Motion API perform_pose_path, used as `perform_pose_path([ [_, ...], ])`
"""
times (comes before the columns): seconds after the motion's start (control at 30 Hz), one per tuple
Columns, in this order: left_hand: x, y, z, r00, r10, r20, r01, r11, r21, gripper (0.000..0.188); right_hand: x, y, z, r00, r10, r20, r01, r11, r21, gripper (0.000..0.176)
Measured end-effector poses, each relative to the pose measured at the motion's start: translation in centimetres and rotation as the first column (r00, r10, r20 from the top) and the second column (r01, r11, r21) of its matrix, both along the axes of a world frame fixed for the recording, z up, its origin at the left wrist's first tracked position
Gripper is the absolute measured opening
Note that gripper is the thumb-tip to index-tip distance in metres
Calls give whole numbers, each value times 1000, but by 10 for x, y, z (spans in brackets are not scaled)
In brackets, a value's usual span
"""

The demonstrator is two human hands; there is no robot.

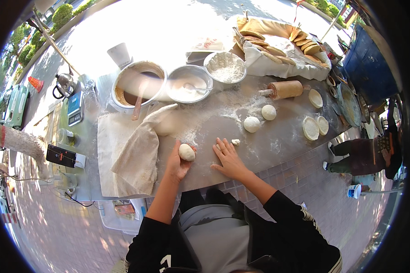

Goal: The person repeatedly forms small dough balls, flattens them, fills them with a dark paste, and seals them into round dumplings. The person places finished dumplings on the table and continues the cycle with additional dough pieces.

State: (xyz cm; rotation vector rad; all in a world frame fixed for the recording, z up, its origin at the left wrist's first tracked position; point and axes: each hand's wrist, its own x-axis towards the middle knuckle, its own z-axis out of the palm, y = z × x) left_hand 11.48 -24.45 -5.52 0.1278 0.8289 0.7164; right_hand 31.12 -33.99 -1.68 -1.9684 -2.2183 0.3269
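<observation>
My left hand (178, 166) cups a round ball of dough (187, 152) above the floured metal table (205, 170). Palm down on the table, my right hand (229, 160) has its fingers spread. A small scrap of dough (236, 142) lies by its fingertips, and a bit of something pale shows at its index finger, mostly hidden. Two more dough balls (251, 124) sit farther off to the right. Beyond them lies a thick wooden rolling pin (287, 89). Flattened dough rounds (310, 128) rest near the table's right end. Left of my left hand is a folded beige cloth (136, 157).
Along the far edge stand a pot of brown paste (123, 97), a bowl of white powder with a spoon (182, 94), and a flour bowl (225, 70). A cloth-lined basket (270, 70) holds baked flatbreads. Leftward are a scale (75, 107) and phone (60, 156). A person (362, 155) stands right.
</observation>
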Motion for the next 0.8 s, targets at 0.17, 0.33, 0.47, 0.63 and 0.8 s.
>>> perform_pose_path([
  [0.17, 13, -29, 0, 984, 97, 149, -93, 995, -33, 56, -13, -2, -8, 931, -29, -363, 46, 998, 39, 69],
  [0.33, 8, -43, 3, 952, -257, 169, 282, 947, -152, 83, -42, 23, -29, 774, -44, -632, 119, 990, 77, 48],
  [0.47, -12, -44, 6, 969, -114, -219, 115, 993, -7, 76, -60, 73, -57, 946, 28, -322, 81, 944, 319, 46],
  [0.63, -29, -31, 1, 877, 224, -424, -72, 935, 347, 53, -82, 82, -58, 273, -309, -911, 239, 939, -247, 47],
  [0.8, -19, -37, -6, 943, 23, -331, 79, 953, 292, 50, -67, 43, -42, 852, -350, -388, 401, 914, 56, 46],
])
